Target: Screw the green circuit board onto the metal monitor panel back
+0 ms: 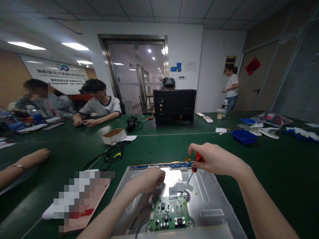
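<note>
I have the right grip (216,160) clenched round the red-and-black handle of a screwdriver (199,158), one finger crooked above it; the shaft slants down and to the left, ending at the pale strips of tape (176,189), though I cannot tell whether the tip touches them; I see the left grip (151,180) with its fingers curled in, low over the metal panel (220,202) and just left of the tape; its fingertips are hidden from me, so I cannot tell whether it pinches anything.

The panel lies on the green counter (159,143), beneath both grips; a narrow blue circuit strip (176,165) runs along its far edge; a green circuit board (171,210) sits on its nearer part, just below the tape, with a barcode label (211,212) to the right.

Past the panel, to the left, I make out a tangled black cable (109,155) beside a cardboard box (119,138); a black casing (174,108) stands upright farther across, a second screwdriver (149,118) near its left side; a blue tray (244,139) is off to the right; a co-worker's forearm (23,165) reaches in from the left edge, a bracelet (18,166) on it.
</note>
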Demonstrator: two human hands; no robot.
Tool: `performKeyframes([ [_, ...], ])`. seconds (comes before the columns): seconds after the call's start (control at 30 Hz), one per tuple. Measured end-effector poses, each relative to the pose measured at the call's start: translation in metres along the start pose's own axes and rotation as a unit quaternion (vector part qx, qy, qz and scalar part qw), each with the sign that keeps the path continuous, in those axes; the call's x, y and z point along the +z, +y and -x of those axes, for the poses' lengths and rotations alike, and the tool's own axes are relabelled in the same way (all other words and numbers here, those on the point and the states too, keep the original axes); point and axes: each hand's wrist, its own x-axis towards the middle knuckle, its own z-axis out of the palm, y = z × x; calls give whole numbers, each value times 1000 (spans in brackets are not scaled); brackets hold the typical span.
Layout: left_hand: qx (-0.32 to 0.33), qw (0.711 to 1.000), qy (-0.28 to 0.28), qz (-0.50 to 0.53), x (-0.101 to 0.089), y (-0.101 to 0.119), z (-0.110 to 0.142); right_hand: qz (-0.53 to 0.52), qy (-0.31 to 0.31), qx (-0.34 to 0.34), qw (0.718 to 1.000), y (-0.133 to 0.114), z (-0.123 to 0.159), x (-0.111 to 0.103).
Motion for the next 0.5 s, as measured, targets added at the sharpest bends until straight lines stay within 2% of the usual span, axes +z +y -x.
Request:
performKeyframes([
  [0.13,48,997,48,42,-2,17,19,-40,12,-14,999,6,-2,-2],
  [0.27,141,976,88,140,6,38,31,-127,59,-20,990,20,-7,5],
  [0.37,163,970,88,159,18,52,34,-210,92,-10,973,41,-8,27],
  [0.5,161,968,85,171,37,63,34,-329,138,63,932,72,-5,70],
])
